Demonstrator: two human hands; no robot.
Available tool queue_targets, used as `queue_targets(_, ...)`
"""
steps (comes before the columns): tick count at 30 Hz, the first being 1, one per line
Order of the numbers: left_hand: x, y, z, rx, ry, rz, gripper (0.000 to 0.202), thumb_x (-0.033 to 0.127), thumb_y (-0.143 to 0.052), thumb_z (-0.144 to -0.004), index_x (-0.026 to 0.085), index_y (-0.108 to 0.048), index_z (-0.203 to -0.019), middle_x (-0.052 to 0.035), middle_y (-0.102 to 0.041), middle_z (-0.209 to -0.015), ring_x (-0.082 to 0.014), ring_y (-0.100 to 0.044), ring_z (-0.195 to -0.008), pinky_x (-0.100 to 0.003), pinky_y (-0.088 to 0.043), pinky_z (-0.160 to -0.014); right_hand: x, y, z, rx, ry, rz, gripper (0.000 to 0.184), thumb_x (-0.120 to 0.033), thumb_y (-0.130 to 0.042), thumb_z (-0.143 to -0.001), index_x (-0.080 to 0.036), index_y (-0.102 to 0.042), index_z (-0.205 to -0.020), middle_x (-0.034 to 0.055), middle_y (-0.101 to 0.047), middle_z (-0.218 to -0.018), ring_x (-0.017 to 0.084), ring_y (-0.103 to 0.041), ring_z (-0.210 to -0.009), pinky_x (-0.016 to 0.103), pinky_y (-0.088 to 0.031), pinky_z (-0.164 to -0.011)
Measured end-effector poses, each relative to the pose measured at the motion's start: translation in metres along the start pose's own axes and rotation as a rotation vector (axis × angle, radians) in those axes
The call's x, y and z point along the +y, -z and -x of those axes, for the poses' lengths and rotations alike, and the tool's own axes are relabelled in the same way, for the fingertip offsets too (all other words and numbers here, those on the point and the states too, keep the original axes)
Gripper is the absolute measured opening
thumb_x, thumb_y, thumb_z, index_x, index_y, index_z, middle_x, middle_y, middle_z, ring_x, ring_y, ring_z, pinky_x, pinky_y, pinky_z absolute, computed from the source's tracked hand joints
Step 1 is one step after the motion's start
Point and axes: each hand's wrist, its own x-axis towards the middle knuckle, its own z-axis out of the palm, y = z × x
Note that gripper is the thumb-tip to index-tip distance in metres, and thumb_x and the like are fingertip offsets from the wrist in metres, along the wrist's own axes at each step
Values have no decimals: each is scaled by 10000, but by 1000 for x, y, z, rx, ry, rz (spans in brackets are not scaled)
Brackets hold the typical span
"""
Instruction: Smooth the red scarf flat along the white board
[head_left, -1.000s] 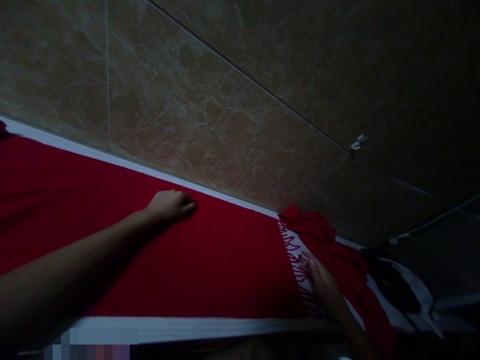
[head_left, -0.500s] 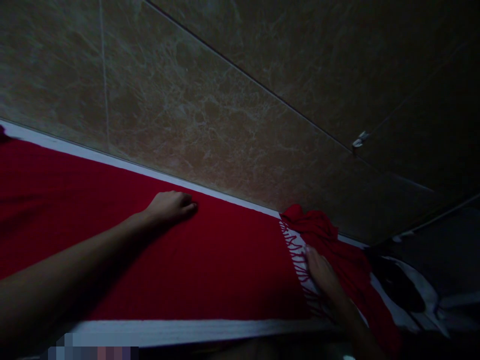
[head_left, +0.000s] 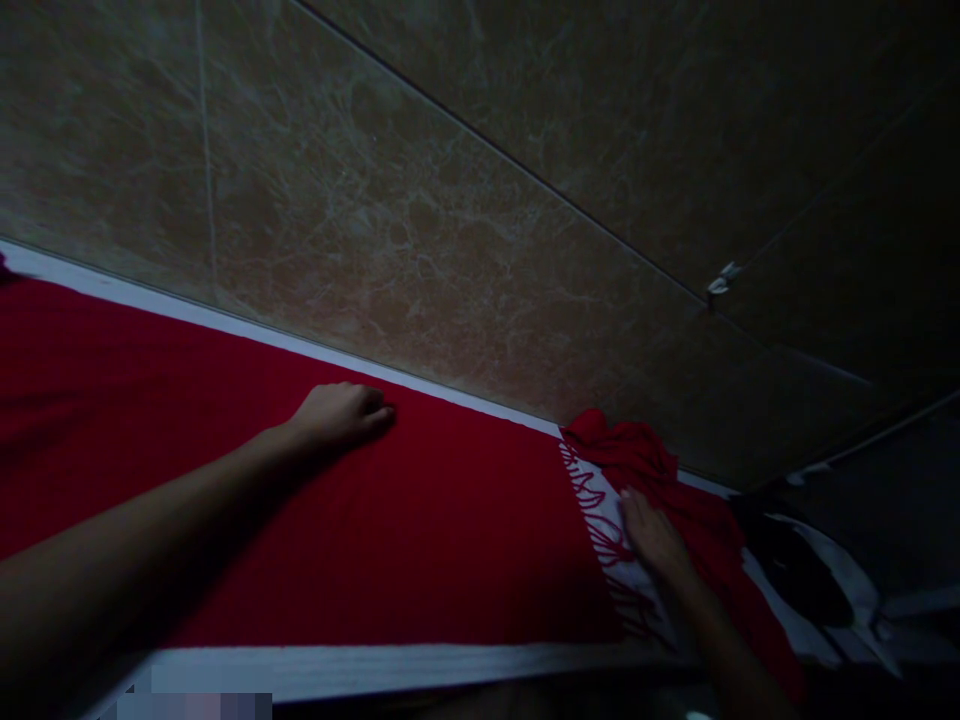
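A red cloth lies spread over a white surface, its right edge ending in a row of red fringe strands. My left hand rests on the cloth near its far side, fingers curled under, with no fabric visibly gathered in them. At the fringed end, my right hand lies low over the white surface with fingers stretched out, just beside the strands. Right of it is a bunched red cloth, piled in folds and trailing toward the near edge. The underside of both hands is hidden.
A brown marbled tile wall rises along the far side. A small light-coloured clip or hook is fixed on it. Black-and-white material lies at the dark right end. Pixelated blocks cover a patch at the bottom left.
My right hand has shifted slightly to the right, away from the fringe, and several strands beside it lie differently. My left hand stays in place.
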Motion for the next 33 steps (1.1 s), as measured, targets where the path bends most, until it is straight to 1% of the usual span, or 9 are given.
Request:
queue_targets(2, 0, -1, 0, 0, -2, -7, 552, 570, -309, -1001, 207, -718, -1082, -128, -771, -1075, -293, -726, -945, -317, -424, -684, 0, 4, -4, 11, -9, -10, 693, -518, -265, -976, -78, -671, -1326, 279, -671, -1353, 374, -639, -1295, 612, -401, -1177)
queue_targets(7, 0, 0, 1, 1, -5, -5, 553, 574, -302, -1001, 206, -709, -1073, -125, -768, -1077, -285, -721, -939, -313, -410, -674, -20, -11, -12, -40, 109, -109, 703, -590, -237, -1013, -188, -624, -1439, 140, -730, -1291, 256, -660, -1247, 444, -438, -1180)
queue_targets(11, 1, 1, 0, -10, 5, -14, 550, 565, -302, -1007, 209, -712, -1091, -124, -770, -1092, -279, -723, -954, -309, -417, -682, -22, -14, -21, -18, 44, -110, 664, -619, -309, -988, -184, -698, -1306, 179, -709, -1318, 307, -629, -1306, 503, -387, -1209)
queue_targets(15, 0, -1, -2, -1, -4, -11, 566, 574, -306, -1005, 217, -726, -1134, -124, -773, -1098, -291, -727, -965, -318, -439, -703, -26, -15, -27, -35, 70, -138, 736, -627, -213, -1008, -179, -645, -1400, 153, -748, -1210, 279, -675, -1216, 475, -431, -1177)
queue_targets(18, -2, -3, -2, -2, -1, 3, 579, 579, -304, -1001, 218, -728, -1162, -125, -770, -1104, -303, -725, -987, -328, -445, -716, -31, -21, -30, -73, 112, -154, 709, -621, -245, -1006, -190, -657, -1391, 123, -763, -1171, 257, -689, -1182, 441, -453, -1159)
queue_targets(24, -4, -6, -3, 21, -25, 17, 557, 580, -306, -998, 212, -719, -1065, -124, -769, -1045, -293, -725, -952, -323, -424, -694, -19, -3, -41, -18, -44, -79, 618, -591, -327, -975, -158, -725, -1165, 229, -732, -1208, 353, -664, -1234, 562, -387, -1174)
queue_targets(29, -5, -8, -5, 24, -33, 22, 557, 574, -304, -997, 217, -723, -1079, -119, -771, -1037, -293, -725, -943, -327, -413, -685, -32, -2, -41, -61, 51, -142, 689, -620, -235, -1006, -182, -676, -1303, 140, -761, -1154, 276, -693, -1134, 444, -475, -1100)
queue_targets(31, -6, -9, -5, 30, -29, 24, 566, 580, -302, -994, 218, -726, -1088, -120, -771, -1038, -298, -723, -948, -330, -410, -684, -38, -9, -39, -87, 85, -162, 661, -639, -279, -998, -202, -699, -1262, 121, -767, -1148, 271, -689, -1132, 426, -485, -1086)
queue_targets(33, -6, -10, -5, 31, -24, 24, 572, 588, -302, -992, 216, -727, -1082, -123, -772, -1035, -303, -722, -950, -332, -404, -680, -40, -15, -40, -85, 67, -154, 603, -625, -343, -975, -197, -731, -1152, 153, -759, -1169, 303, -684, -1143, 458, -469, -1099)
